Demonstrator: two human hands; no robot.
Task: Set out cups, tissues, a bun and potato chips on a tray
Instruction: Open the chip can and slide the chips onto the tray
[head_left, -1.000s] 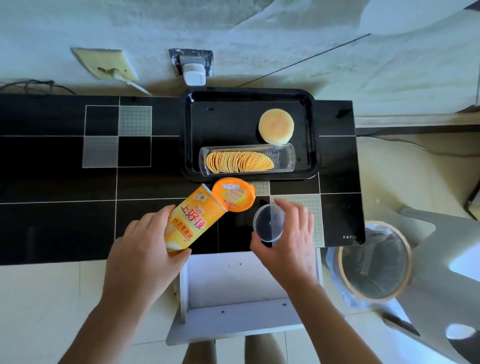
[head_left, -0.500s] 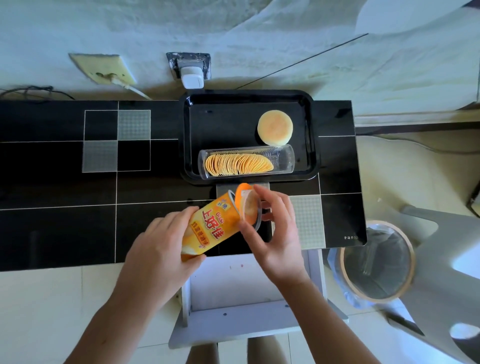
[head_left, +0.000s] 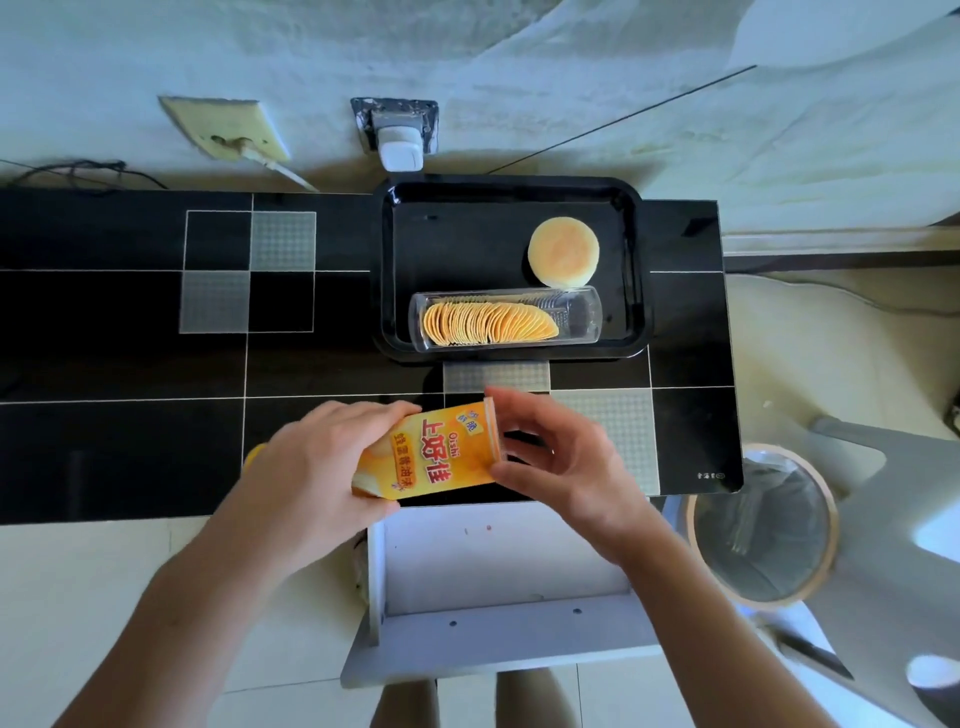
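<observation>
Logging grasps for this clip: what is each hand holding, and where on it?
Both hold the orange chip can: left hand grips its bottom end, right hand pinches its top end.

On the orange chip can (head_left: 434, 457), below the tray (head_left: 511, 197), the brand "Oishi" is printed in small letters beside large red Chinese characters reading "上好佳". A smaller line of Chinese characters runs along the can's side but cannot be made out. A small white mark is seen at the black table's (head_left: 130, 364) right corner, too small to be read.
</observation>
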